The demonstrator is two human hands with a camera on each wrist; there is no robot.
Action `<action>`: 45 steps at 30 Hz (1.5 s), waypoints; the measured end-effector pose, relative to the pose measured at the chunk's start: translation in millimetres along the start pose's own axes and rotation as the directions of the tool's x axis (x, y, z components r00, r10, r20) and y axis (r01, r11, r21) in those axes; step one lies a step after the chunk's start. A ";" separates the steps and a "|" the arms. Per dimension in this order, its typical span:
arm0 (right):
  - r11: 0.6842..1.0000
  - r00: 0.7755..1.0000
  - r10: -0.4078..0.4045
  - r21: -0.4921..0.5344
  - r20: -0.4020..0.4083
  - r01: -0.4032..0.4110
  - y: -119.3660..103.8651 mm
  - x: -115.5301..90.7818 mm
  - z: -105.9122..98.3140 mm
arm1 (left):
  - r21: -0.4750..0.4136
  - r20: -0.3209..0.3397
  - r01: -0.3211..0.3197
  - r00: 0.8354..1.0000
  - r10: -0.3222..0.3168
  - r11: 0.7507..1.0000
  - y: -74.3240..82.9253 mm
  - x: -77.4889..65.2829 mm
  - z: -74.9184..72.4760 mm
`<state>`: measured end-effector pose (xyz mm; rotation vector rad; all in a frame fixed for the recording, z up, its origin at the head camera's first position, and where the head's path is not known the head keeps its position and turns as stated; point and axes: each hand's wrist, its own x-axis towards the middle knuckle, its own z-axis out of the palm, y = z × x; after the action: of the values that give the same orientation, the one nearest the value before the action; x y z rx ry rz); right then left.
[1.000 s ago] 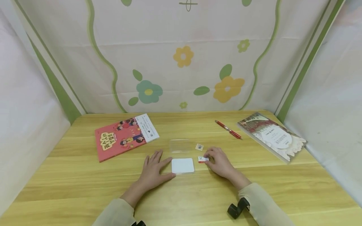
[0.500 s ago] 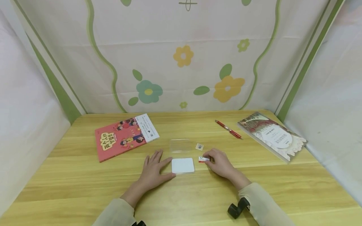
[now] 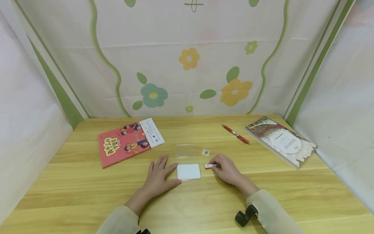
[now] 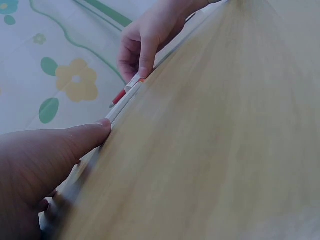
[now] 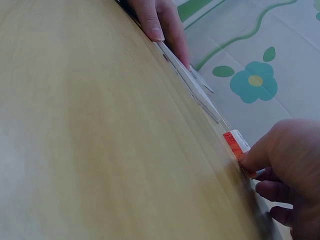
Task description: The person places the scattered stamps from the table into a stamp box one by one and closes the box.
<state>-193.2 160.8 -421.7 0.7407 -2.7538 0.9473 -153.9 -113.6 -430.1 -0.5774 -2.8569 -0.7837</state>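
My right hand (image 3: pixel 225 169) pinches a small red-and-white block (image 5: pixel 236 144) between thumb and fingers, low over the tabletop. Just left of it lies a flat white rectangular pad (image 3: pixel 189 171) in a clear tray. With fingers spread, my left hand (image 3: pixel 157 177) rests on the table; its thumb and forefinger touch the tray's left corners. Behind the tray is a clear flat plastic piece (image 3: pixel 185 150). A little square tile (image 3: pixel 205 152) with a dark round mark lies beyond the block. In the right wrist view, the pad and tray appear edge-on under the left hand (image 5: pixel 162 22).
A red picture book (image 3: pixel 124 143) with a white band lies at the back left. Toward the back right are a red pen (image 3: pixel 235 134) and a second book (image 3: pixel 280 141) with a pale oval label. Floral cloth (image 3: pixel 187 65) hangs behind the wooden table (image 3: pixel 187 208).
The block in my right hand has tipped, so its top face looks narrower from above. The right fingers have shifted slightly toward me. My left hand and the pad have stayed still.
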 end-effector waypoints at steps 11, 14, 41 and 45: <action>0.996 0.996 -0.008 0.087 0.094 0.000 -1.5 0.0 -1.6 | 0.003 0.003 0.006 1.000 -0.006 1.000 1.0 -0.7 -1.2; 0.993 0.996 0.001 0.115 0.094 -0.012 -1.7 0.2 -2.4 | 0.004 0.003 0.004 1.000 -0.004 1.000 1.2 -0.6 -1.1; 0.981 0.996 0.043 0.184 0.082 -0.058 -5.3 1.7 -6.1 | 0.004 0.007 0.009 1.000 -0.009 1.000 0.8 -0.2 -1.4; 0.982 0.994 0.066 0.169 0.091 -0.080 -4.7 2.6 -7.2 | 0.003 0.013 0.012 1.000 -0.012 1.000 0.9 -0.2 -1.4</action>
<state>-193.4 160.9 -412.7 0.7257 -2.8158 1.2097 -153.3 -113.7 -428.5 -0.5671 -2.8754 -0.7797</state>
